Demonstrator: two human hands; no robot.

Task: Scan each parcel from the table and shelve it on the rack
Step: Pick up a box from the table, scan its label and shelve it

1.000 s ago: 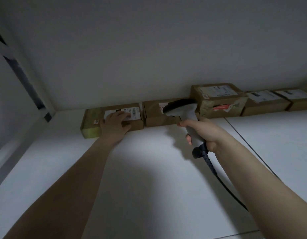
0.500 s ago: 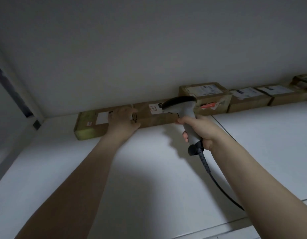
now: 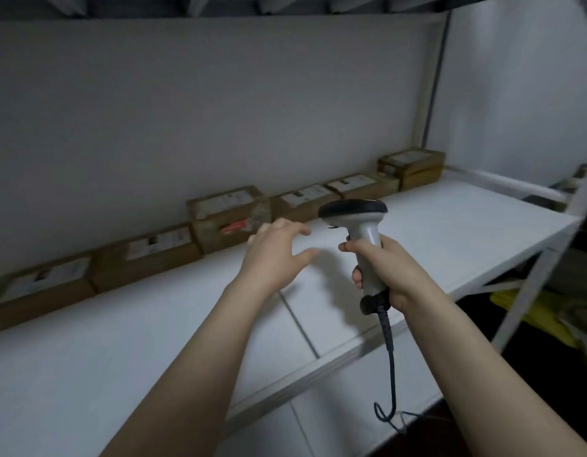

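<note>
Rack shelf point(image 3: 120, 341), seen from above. At least six brown parcels point(image 3: 147, 255) already sit in a row at the back, beyond the hands & to both sides. Left hand point(image 3: 274, 252): empty, fingers spread wide over the shelf. Right hand point(image 3: 384, 268), just beside it, grips scanner point(image 3: 361, 225) w/ cable point(image 3: 389, 357) hanging. Parcels yet to scan aren't in view.

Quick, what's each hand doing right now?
Left hand: open, fingers spread, holding nothing.
Right hand: grips the barcode scanner.
</note>
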